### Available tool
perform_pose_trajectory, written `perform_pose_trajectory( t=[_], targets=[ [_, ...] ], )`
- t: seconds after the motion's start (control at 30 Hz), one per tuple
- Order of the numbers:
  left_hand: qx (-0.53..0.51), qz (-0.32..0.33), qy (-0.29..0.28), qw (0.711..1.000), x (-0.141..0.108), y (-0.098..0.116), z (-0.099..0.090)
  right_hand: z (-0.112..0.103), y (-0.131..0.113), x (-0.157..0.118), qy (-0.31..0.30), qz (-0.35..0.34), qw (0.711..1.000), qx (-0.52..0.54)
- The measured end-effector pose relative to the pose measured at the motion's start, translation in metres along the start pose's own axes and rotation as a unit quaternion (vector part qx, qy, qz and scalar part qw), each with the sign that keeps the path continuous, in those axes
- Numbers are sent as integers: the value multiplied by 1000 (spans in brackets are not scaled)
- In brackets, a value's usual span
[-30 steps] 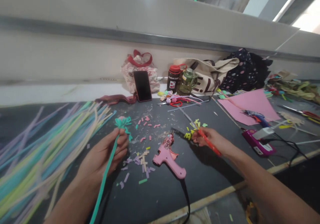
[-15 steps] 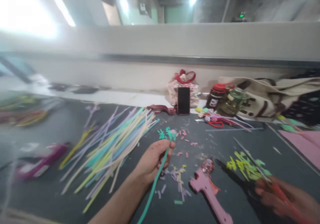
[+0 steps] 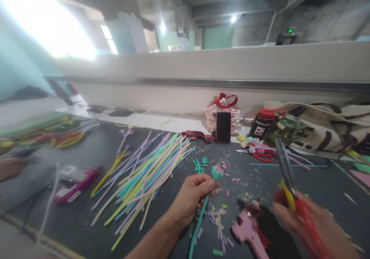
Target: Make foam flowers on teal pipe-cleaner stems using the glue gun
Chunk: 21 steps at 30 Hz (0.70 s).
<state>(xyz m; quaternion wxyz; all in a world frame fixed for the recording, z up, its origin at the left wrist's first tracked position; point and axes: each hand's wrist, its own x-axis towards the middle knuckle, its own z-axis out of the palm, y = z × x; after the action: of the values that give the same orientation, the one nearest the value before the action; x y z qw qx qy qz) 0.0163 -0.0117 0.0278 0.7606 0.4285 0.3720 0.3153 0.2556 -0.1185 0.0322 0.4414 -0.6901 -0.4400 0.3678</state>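
Teal chenille stem (image 3: 199,225) in left-hand pinch, cutting tool in right

Left hand (image 3: 193,197): thumb and fingers pinch the stem just under its teal-and-pink tuft (image 3: 216,172); the tail slants down toward the near edge of view. Right hand (image 3: 306,220): fingers curl round the red grips of a metal cutting tool (image 3: 285,168), blade end up, well apart from the stem. Motion blur; cannot tell whether its blades are parted.

Handling (judged): stem very light, soft-piled over a bendable wire core, so it should flex readily and hold a bend. Pile likely gives good grip, little slip. Tuft looks the delicate part, liable to crush or shed. Best hold: the stem directly below the tuft, where the left hand has it; a grip far down the tail would let the head wag.

Around the hands: teal clippings (image 3: 198,166) just beyond the left hand; purple and cream clippings (image 3: 220,222) to its right; pink glue gun (image 3: 250,232) between the hands, on the dark tabletop (image 3: 86,230). Farther left, a loose bundle of pastel chenille stems (image 3: 153,174). Behind: propped phone (image 3: 223,128), red-capped bottle (image 3: 261,124).
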Motion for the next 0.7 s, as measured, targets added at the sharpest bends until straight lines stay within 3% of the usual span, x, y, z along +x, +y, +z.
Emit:
perform_pose_trajectory(
  t=[0.13,0.27,0.43,0.7],
  targets=[
    [50,21,-19,998,-3,-4,4,38,-40,2,0,-23,1000,-3],
    [108,51,-40,992,-7,-3,5,63,-54,10,-68,7,993,93],
    [174,87,-48,980,-13,5,8,74,-50,12,-120,-24,977,175],
    [212,109,-60,969,-13,4,8,77,-52,10,-140,-46,977,155]
  ],
)
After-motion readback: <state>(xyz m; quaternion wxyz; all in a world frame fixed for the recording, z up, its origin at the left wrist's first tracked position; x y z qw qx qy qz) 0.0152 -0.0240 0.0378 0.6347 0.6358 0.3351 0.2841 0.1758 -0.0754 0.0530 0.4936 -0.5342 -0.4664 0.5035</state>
